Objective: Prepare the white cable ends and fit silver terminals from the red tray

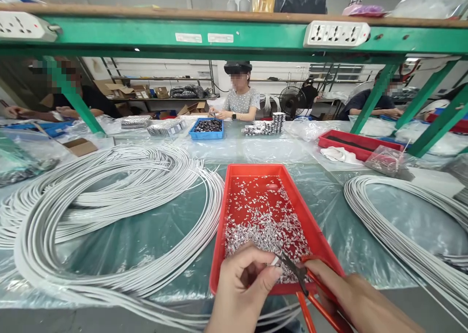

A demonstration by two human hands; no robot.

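- Left hand [243, 286] low centre, fingers curled in; thumb and forefinger pinch the white end of a cable [274, 261] just above the near edge of the red tray [321, 240].
- Right hand [351, 296] at lower right, closed round the orange handles of a pair of pliers [298, 279]; the dark tips point up-left and meet the cable end right at the left fingertips.
- Can't tell whether the plier tips are biting the cable or only touching it.
- Red tray sits centre on the plastic-covered table [153, 235], long side running away from the person; small silvery metal terminals [263, 221] heaped at its near end, thinning toward the far end.
- Big coil of white cable [109, 201] left of the tray, touching its left wall; strands run under the left hand along the table edge.
- Second white coil [402, 225] to the right, apart from the tray.
- Far side: blue tray [206, 128] of dark parts, another red tray [360, 145], three other people seated at work.
- Green shelf frame [234, 35] overhead with white power strips [336, 33].
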